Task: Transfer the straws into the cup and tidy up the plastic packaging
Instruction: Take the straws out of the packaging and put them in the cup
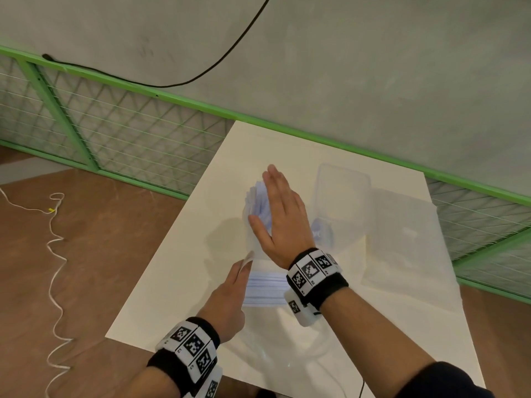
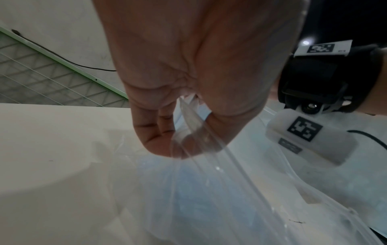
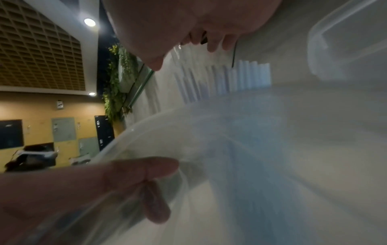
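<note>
Blue straws (image 1: 263,288) (bagged) under flat right hand (image 1: 283,216) — left hand (image 1: 230,300) pinches plastic bag (image 2: 209,190)

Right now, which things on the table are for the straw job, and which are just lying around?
For the job: straws, clear plastic bag pinched by left hand, right hand flat on it.

Just around: clear box, black cable, white cord.

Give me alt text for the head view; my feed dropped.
On a white table, the right hand lies flat with straight fingers on pale blue straws in a clear plastic bag, while the left hand pinches the bag's edge. A clear plastic container and another clear bag lie to the right.
</note>
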Available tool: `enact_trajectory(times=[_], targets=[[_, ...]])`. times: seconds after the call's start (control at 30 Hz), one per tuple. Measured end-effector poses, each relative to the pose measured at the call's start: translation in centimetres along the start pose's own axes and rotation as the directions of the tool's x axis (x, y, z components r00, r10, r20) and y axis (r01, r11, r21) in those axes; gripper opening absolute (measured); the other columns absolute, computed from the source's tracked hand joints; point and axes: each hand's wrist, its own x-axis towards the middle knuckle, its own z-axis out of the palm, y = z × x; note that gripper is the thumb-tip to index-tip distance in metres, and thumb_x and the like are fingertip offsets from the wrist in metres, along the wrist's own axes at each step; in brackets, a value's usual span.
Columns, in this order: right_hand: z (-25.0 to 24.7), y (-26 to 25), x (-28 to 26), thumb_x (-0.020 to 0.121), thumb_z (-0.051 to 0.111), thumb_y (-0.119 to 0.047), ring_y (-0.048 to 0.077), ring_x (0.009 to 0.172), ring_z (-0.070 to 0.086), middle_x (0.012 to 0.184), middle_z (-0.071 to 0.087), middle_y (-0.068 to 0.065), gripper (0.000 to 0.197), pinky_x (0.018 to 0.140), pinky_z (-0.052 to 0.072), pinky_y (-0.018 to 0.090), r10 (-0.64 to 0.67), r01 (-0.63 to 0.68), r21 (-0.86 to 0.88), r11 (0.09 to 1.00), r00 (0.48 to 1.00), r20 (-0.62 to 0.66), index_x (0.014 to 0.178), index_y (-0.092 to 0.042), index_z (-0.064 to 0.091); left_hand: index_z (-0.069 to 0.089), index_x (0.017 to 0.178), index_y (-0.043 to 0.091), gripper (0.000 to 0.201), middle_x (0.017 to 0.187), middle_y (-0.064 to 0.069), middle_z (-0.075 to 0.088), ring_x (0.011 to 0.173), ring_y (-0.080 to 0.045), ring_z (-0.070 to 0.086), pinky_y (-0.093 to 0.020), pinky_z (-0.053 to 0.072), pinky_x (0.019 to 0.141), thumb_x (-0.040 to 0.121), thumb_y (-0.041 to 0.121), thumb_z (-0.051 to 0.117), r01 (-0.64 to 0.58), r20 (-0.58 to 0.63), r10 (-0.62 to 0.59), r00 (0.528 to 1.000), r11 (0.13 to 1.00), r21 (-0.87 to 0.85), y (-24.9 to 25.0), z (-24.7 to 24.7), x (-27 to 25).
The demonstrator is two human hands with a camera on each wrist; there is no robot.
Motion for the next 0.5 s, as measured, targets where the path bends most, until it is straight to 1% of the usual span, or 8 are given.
enact_trajectory(times=[0.07,0.13,0.2,0.27,0.33,0.4,0.47,0.5], targets=[[0.5,-0.3,0.4,0.099,0.036,-0.04,0.018,0.151,0.01,0.163,0.013,0.001,0.065,0.12,0.017,0.04,-0.031,0.039,-0.097,0.995,0.996,0.08,0.155,-0.012,0.018,-0.004,0.153,0.026,0.096,0.158,0.013,-0.004,0.096,-0.023,0.06,-0.024,0.047,0.079,0.08,-0.011,0.045,0.018,0.004,-0.018,1.0,1.0,0.004,0.1,0.1,0.0],[1.3,-0.3,0.3,0.098,0.028,-0.042,0.019,0.149,0.018,0.16,0.025,0.003,0.061,0.117,0.024,0.045,-0.007,0.053,-0.227,0.972,0.98,0.198,0.152,-0.012,0.029,-0.006,0.153,0.026,0.096,0.158,0.011,-0.002,0.095,-0.024,0.059,-0.026,0.047,0.081,0.08,-0.011,0.045,0.026,0.012,-0.026,1.0,1.0,0.003,0.2,0.1,0.1],[1.6,0.0,0.2,0.098,0.023,-0.043,0.02,0.148,0.022,0.158,0.031,0.003,0.062,0.115,0.027,0.047,0.002,0.07,-0.286,0.956,0.97,0.243,0.151,-0.012,0.033,-0.007,0.153,0.027,0.097,0.157,0.012,-0.003,0.093,-0.023,0.058,-0.027,0.048,0.081,0.081,-0.011,0.044,0.025,0.018,-0.025,1.0,1.0,-0.002,0.2,0.0,0.1],[1.4,0.3,0.5,0.099,0.022,-0.047,0.019,0.15,0.015,0.161,0.024,0.001,0.065,0.12,0.018,0.042,0.007,0.048,-0.265,0.963,0.979,0.202,0.153,-0.013,0.027,-0.007,0.153,0.027,0.097,0.156,0.017,-0.005,0.093,-0.023,0.059,-0.027,0.049,0.08,0.08,-0.012,0.044,0.016,0.012,-0.016,1.0,1.0,-0.012,0.1,0.0,0.0],[0.6,0.4,0.8,0.098,0.018,-0.053,0.016,0.151,0.005,0.163,0.014,-0.002,0.069,0.121,0.007,0.036,0.053,-0.016,-0.246,0.969,0.988,0.144,0.156,-0.016,0.017,-0.005,0.153,0.027,0.098,0.154,0.023,-0.008,0.105,-0.024,0.059,-0.031,0.051,0.087,0.079,-0.012,0.044,-0.004,0.007,0.004,1.0,1.0,-0.027,-0.1,0.0,0.0],[0.2,0.9,0.9,0.095,0.01,-0.06,0.014,0.151,0.0,0.164,0.01,-0.004,0.075,0.122,0.004,0.039,0.13,-0.075,-0.262,0.962,0.971,0.199,0.156,-0.018,0.013,-0.004,0.153,0.028,0.099,0.154,0.026,-0.01,0.11,-0.023,0.058,-0.034,0.052,0.09,0.077,-0.012,0.045,-0.024,-0.002,0.024,1.0,0.999,-0.036,-0.4,0.1,0.0],[-0.1,1.0,0.8,0.092,0.005,-0.065,0.012,0.151,-0.005,0.164,0.007,-0.007,0.078,0.121,0.006,0.044,0.162,-0.089,-0.26,0.962,0.948,0.275,0.157,-0.02,0.011,-0.002,0.153,0.028,0.099,0.156,0.026,-0.011,0.104,-0.022,0.059,-0.034,0.053,0.088,0.077,-0.012,0.046,-0.027,-0.003,0.026,1.0,0.999,-0.047,-0.5,0.2,0.1],[-0.4,0.9,0.7,0.093,0.007,-0.064,0.011,0.15,-0.006,0.164,0.006,-0.008,0.076,0.121,0.004,0.043,0.15,-0.088,-0.23,0.969,0.951,0.271,0.156,-0.021,0.011,-0.001,0.153,0.027,0.098,0.156,0.026,-0.012,0.103,-0.022,0.059,-0.034,0.053,0.088,0.077,-0.012,0.047,-0.03,-0.003,0.03,1.0,0.998,-0.052,-0.4,0.3,0.1]])
